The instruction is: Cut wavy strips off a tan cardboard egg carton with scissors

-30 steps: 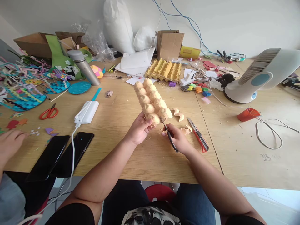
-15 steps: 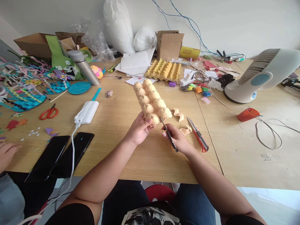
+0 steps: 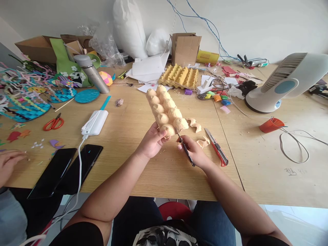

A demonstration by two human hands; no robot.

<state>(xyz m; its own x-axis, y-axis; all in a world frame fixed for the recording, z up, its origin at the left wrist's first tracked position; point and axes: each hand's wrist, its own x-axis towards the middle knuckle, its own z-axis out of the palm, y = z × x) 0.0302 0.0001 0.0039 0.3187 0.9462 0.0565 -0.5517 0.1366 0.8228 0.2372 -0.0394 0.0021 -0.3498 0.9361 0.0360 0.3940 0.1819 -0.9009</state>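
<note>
My left hand (image 3: pixel 151 141) grips the near end of a tan egg-carton strip (image 3: pixel 165 111), two rows of domed cups tilted up and away from me. Black scissors (image 3: pixel 183 147) are in my right hand (image 3: pixel 194 152), fingers closed through the handles, with the blades at the carton's near right cup. Torn carton scraps (image 3: pixel 194 124) lie just right of the strip. A red utility knife (image 3: pixel 216 147) lies beside my right hand on the wooden table (image 3: pixel 143 171).
Two black phones (image 3: pixel 65 169), a white power bank (image 3: pixel 95 122) with cable, and red scissors (image 3: pixel 53 123) lie to the left. A yellow egg tray (image 3: pixel 179 77), a white fan (image 3: pixel 284 83) and an orange cup (image 3: pixel 271 125) stand around. Another person's hand (image 3: pixel 9 162) rests at far left.
My hands and the carton have hardly moved; the scissor blades shifted slightly at the near cup. The other person's hand at far left drew back toward the table edge.
</note>
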